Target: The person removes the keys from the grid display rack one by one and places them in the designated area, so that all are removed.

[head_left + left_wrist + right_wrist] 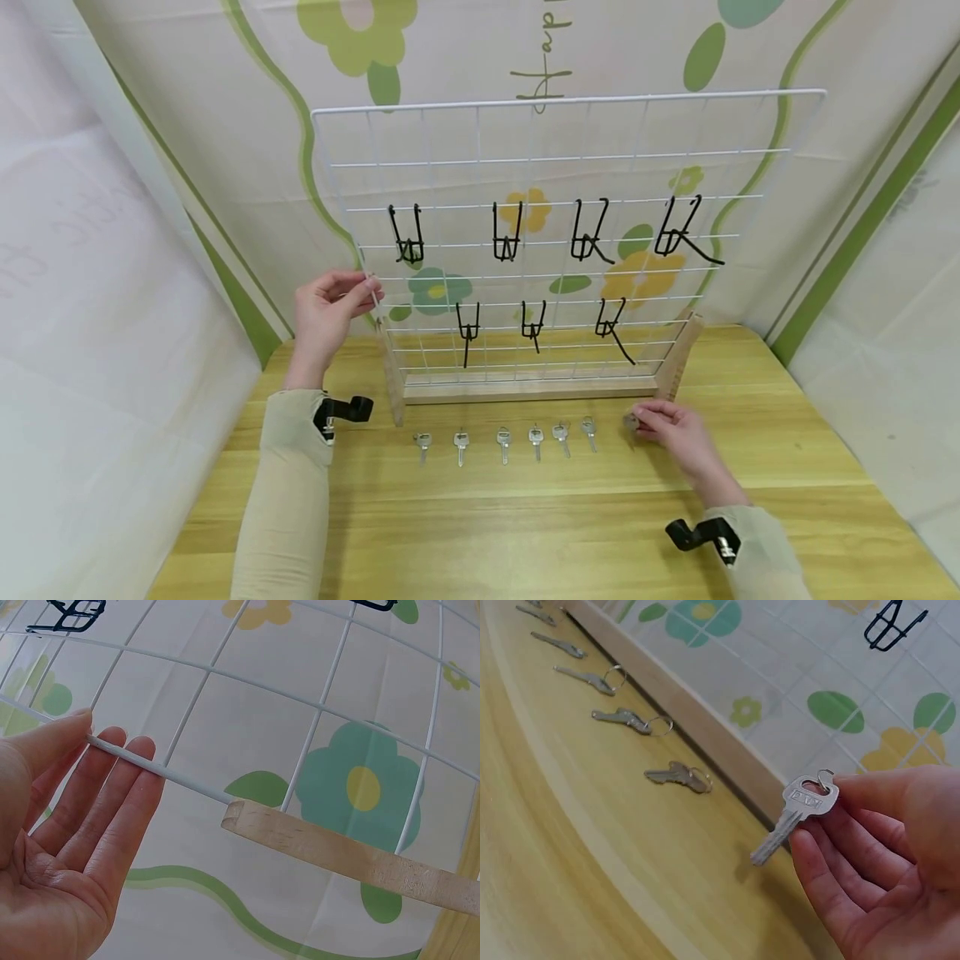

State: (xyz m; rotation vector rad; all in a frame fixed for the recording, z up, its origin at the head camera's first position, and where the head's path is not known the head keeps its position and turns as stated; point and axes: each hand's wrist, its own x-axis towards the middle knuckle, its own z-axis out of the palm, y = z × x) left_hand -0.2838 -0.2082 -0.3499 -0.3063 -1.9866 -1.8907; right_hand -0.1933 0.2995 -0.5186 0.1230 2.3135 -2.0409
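A white wire grid rack (570, 101) stands on the table in a wooden base (525, 389). At its left edge, my left hand (326, 312) pinches the side wire between thumb and fingers, just above the wooden upright (337, 844). Low over the table by the base's right end, my right hand (678, 437) holds a silver key (808, 799). Thumb and fingers grip it at the head by its small ring (826, 780), and the blade points down to the left in the right wrist view. Black wire hooks (506, 237) hang on the grid in two rows, with nothing on them.
Several more silver keys (504, 442) with rings lie in a row on the wooden table (480, 525), in front of the base. Behind the rack hangs a flower-printed cloth (465, 50), and white cloth walls (112, 275) close in both sides.
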